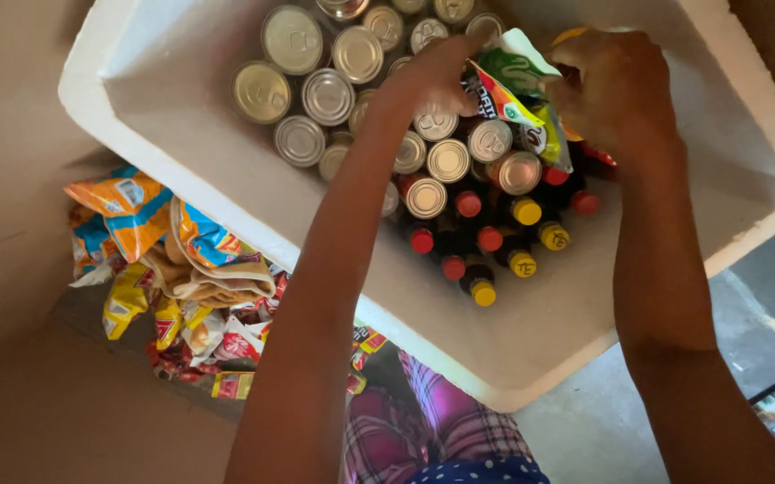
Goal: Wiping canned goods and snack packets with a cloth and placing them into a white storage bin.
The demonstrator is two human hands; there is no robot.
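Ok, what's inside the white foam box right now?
The white foam box holds silver-topped cans and dark bottles with red and yellow caps. Both hands and the colourful snack packet cover some contents; lower layers are hidden.

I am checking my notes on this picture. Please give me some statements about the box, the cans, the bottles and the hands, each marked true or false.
1. Both hands, left hand and right hand, hold a colourful snack packet. True.
2. The white foam box holds only cans. False: cans and capped bottles.
3. All bottle caps are red. False: some are yellow.
4. Snack packets lie outside the box. True.
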